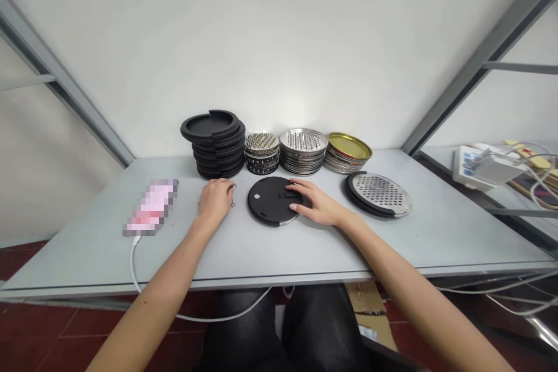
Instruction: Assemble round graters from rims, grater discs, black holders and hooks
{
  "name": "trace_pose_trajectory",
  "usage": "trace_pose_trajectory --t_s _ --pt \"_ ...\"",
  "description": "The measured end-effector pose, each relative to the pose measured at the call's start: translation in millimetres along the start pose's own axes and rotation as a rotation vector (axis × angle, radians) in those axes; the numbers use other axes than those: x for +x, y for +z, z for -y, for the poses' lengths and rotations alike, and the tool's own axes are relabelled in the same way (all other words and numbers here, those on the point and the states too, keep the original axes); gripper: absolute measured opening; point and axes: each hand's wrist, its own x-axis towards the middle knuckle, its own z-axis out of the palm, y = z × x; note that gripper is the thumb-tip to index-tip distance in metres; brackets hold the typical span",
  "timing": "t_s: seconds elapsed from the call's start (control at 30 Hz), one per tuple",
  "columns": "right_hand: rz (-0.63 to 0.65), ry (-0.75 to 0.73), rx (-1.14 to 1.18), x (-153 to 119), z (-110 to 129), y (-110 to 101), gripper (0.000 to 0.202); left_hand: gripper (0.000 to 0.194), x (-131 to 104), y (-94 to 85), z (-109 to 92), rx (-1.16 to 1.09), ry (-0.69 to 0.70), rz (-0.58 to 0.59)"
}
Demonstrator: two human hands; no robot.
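A round black disc (267, 200) with slots, a pale round spot and a strip of metal rim lies flat on the table between my hands. My right hand (316, 203) rests on its right edge, fingers stretched over the top and thumb apart. Left of the disc, my left hand (215, 200) is closed low on the tabletop over a thin bent metal wire piece (233, 204). Looped wire ends show beside the fingers; the rest is hidden under the hand. To the right lies a grater disc (379, 193) with a black holder under its perforated metal face.
Along the wall stand stacks of black rings (218, 154), small spiked grater plates (261, 154), silver grater plates (303, 154) and lids with a gold top (349, 146). A phone (151, 206) with a white cable (133, 261) lies left. A power strip (473, 168) sits far right.
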Motion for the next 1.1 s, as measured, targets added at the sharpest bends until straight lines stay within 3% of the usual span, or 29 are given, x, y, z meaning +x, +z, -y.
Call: trace_pose_trajectory --t_s 0.37,0.53,0.77,0.93,1.1 --pt "-0.004 -0.009 -0.002 1 -1 1 0.054 0.023 0 -8.8 -10 0.019 -0.031 0.012" --pt "-0.008 -0.011 0.008 0 -1 0 0.054 0.024 0 -7.9 -9 -0.028 -0.104 -0.071" --pt "-0.008 -0.015 0.021 1 0 -1 0.053 0.017 3 -12.6 -15 -0.548 -0.087 -0.303" --pt "0.001 -0.003 0.015 1 0 -1 0.053 0.021 5 -15.5 -21 -0.809 -0.127 -0.254" --pt "0.005 -0.013 0.015 1 -1 -1 0.053 0.029 6 -10.7 -19 -0.914 -0.125 -0.202"
